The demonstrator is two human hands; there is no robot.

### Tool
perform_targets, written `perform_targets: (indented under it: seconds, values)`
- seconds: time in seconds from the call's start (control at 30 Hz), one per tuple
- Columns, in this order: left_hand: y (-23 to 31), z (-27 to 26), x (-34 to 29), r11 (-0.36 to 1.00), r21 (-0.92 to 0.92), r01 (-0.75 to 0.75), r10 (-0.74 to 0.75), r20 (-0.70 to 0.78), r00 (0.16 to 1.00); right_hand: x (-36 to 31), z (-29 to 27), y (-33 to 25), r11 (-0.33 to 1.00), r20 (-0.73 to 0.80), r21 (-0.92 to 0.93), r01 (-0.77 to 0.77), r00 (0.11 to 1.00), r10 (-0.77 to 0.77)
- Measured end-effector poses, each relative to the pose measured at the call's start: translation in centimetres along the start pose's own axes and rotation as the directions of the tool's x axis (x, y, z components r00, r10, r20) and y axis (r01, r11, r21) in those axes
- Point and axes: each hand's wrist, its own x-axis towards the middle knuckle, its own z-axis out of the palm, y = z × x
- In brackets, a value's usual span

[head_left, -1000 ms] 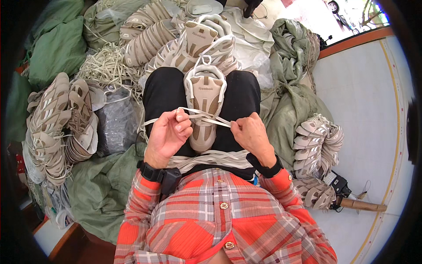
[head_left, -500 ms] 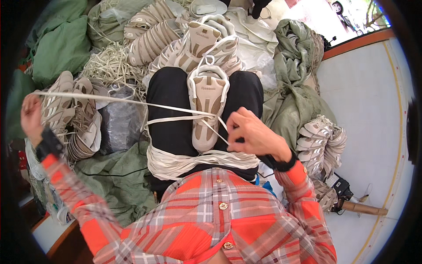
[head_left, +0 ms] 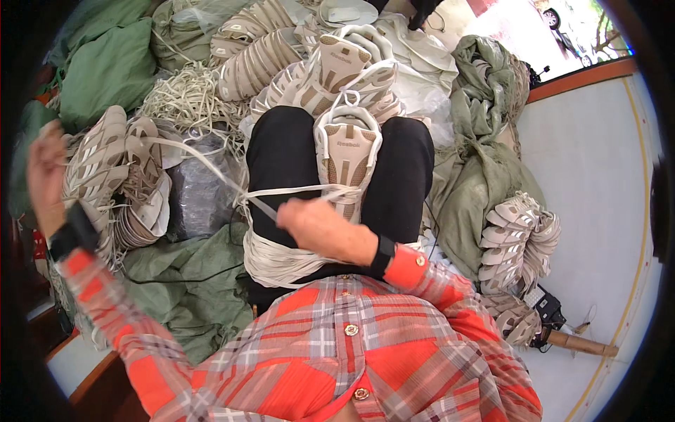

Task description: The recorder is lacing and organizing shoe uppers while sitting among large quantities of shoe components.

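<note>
A beige sneaker upper (head_left: 346, 151) lies between my knees, toe toward me, with a white shoelace (head_left: 211, 163) across its front. My right hand (head_left: 325, 228) is closed in front of the upper, gripping the lace and hiding the toe. From this hand the lace runs up to the left and ends in the air by the stacked uppers. Out at the far left, my left hand (head_left: 46, 172) is raised and blurred. The lace's visible end is apart from it, and I cannot make out its fingers. A bundle of white laces (head_left: 271, 261) lies across my lap.
More joined uppers (head_left: 337, 67) are piled beyond my knees. Stacked uppers (head_left: 98, 158) stand at left beside a plastic-wrapped package (head_left: 202, 186). A heap of loose laces (head_left: 184, 95) lies farther back. Green sacks (head_left: 109, 74) and another stack of uppers (head_left: 517, 239) flank my legs.
My right hand has swung left across the upper. The lace that stretched taut to my left hand is now slack, its end apart from that hand. The left hand stays far left, slightly higher.
</note>
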Motion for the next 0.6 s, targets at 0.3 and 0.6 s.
perform_targets:
  seconds: [0.3, 0.6]
  values:
    - [-17.9, 22.9, -12.8, 0.853, 0.518, -0.062, -0.196, 0.427, 0.883, -1.7, -3.0, 2.3, 0.851, -0.302, 0.362, -0.381, 0.816, 0.494]
    - [-18.7, 22.5, -13.7, 0.883, 0.469, 0.004, -0.194, 0.357, 0.914, 0.6, -3.3, 4.1, 0.904, -0.345, 0.144, -0.403, 0.836, 0.427]
